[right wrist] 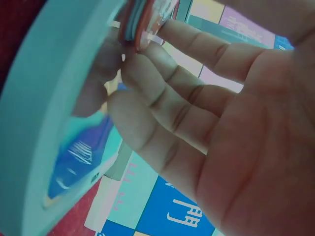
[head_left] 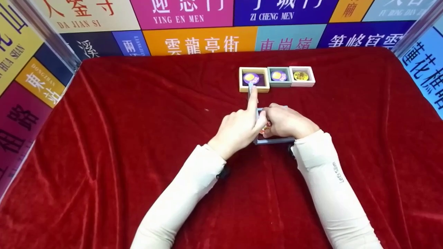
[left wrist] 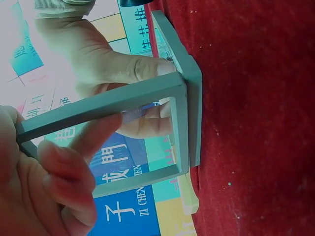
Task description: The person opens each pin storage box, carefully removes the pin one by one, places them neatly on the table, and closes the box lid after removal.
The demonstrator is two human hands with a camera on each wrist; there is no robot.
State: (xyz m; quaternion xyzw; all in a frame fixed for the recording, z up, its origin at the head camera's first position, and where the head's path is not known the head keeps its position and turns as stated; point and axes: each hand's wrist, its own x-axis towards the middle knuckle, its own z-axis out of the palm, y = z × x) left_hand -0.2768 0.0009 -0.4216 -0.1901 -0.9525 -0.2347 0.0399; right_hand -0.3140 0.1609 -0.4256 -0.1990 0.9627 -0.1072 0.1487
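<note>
A grey-blue hinged display frame [head_left: 277,140] with clear film stands open on the cloth in front of me. In the left wrist view its raised half [left wrist: 101,104] tilts up from the lower half [left wrist: 195,123]. My left hand [head_left: 237,126] grips the raised half by its side, index finger stretched forward along it. My right hand [head_left: 289,121] is over the lower half and pinches a round red badge [right wrist: 135,22] by its edge between thumb and fingers. In the head view the fingers hide most of the badge.
Beyond the hands, three small frames stand in a row: yellow [head_left: 259,90], green [head_left: 280,84] and white [head_left: 303,84], each with a round badge inside. A red velvet cloth [head_left: 155,173] covers the table. Panels with printed place names [head_left: 200,40] rise behind and beside it.
</note>
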